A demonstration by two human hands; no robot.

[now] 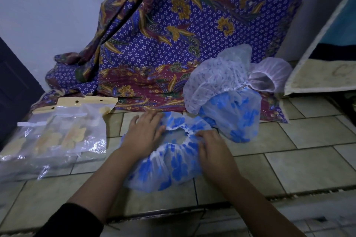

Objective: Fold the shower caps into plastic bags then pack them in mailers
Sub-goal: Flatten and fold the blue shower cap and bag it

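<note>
The step in hand is the first one, flattening a cap ready for folding. The blue-flowered shower cap lies opening-up on the tiled floor, right in front of the person, its white elastic rim gathered in a ring between the two hands. The left hand lies spread and flat on the cap's edge at 10 o'clock, fingers straight, pressing the plastic down. The right hand sits at 3 o'clock with fingers bent onto the rim, and seems to pinch the elastic there.

At 9 o'clock of the cap, near but not touching it, lies a loose stack of clear plastic bags with cream header strips. At 1 o'clock a pile of more caps waits against the patterned cloth. No mailer is in view.

The next move probably calls for one half to be carried over the other while the flat hand anchors it, since the thin, puffy film is likely to trap air and spring open unless smoothed before bagging
</note>
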